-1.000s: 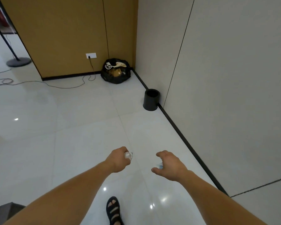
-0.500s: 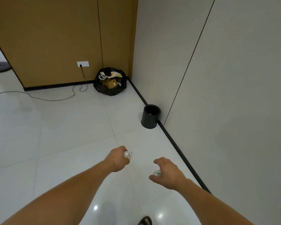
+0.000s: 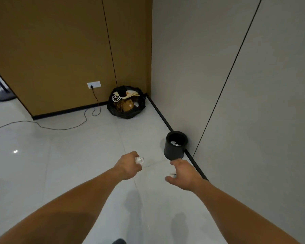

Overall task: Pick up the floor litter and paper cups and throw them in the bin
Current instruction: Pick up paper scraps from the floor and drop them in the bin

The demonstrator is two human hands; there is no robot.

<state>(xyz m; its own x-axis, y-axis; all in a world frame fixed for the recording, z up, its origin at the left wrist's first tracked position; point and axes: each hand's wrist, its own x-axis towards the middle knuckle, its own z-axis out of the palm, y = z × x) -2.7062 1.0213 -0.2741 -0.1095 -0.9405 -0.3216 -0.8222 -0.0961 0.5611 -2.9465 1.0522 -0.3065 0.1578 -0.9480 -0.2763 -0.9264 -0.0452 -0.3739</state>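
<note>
A small black round bin [image 3: 175, 146] stands on the white floor against the grey wall, with some white litter showing inside it. My left hand [image 3: 128, 165] is stretched out in front of me and grips a crumpled white paper ball [image 3: 139, 161]. My right hand [image 3: 182, 174] is just below and in front of the bin, fingers curled over a small white piece of litter [image 3: 173, 175] that is mostly hidden by the hand.
A black rubbish bag [image 3: 127, 104] full of paper bags sits in the corner by the brown wall. A black cable [image 3: 63, 125] runs from the wall socket [image 3: 93, 84] across the floor. A round stand base [image 3: 3, 95] is far left.
I have walked closer to the bin; it now appears larger and just beyond my right hand. Both hands still hold their litter.
</note>
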